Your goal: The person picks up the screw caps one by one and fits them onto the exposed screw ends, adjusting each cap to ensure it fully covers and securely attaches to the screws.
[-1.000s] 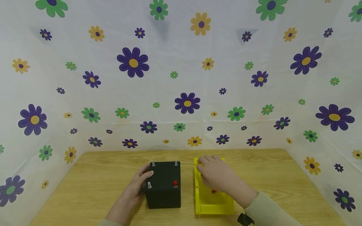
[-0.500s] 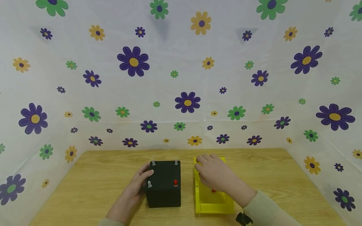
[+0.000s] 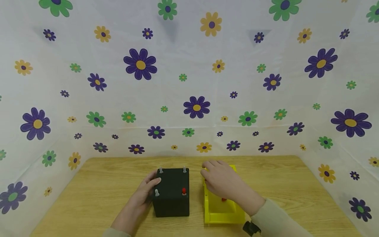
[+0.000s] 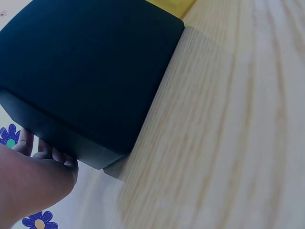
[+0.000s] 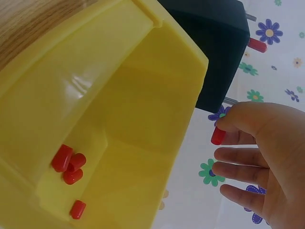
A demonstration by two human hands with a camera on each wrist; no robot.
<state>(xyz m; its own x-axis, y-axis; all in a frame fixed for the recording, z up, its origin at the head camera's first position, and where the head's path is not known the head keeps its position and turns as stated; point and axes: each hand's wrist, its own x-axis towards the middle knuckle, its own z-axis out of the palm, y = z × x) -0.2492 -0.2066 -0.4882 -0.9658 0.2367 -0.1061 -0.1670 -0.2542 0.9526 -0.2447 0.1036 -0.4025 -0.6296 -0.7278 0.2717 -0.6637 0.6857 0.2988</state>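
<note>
Right hand (image 5: pixel 276 167): pinches a small red cap (image 5: pixel 218 136) at its thumb tip, other fingers loosely apart.
Yellow bin (image 3: pixel 225 218): below the right hand; four loose red caps (image 5: pixel 62 158) lie inside.
Left hand (image 3: pixel 144 191): grips the black box (image 3: pixel 171 207) just to its right, thumb on top.
Metal posts (image 3: pixel 157 193): four upright atop the box, one capped in red.

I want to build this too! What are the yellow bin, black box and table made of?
Yellow bin: probably shiny plastic; light glints off its smooth side. Black box: maybe matte plastic; its dark faces barely shine. Table: wood, or a wood-look covering; grain streaks show.
</note>
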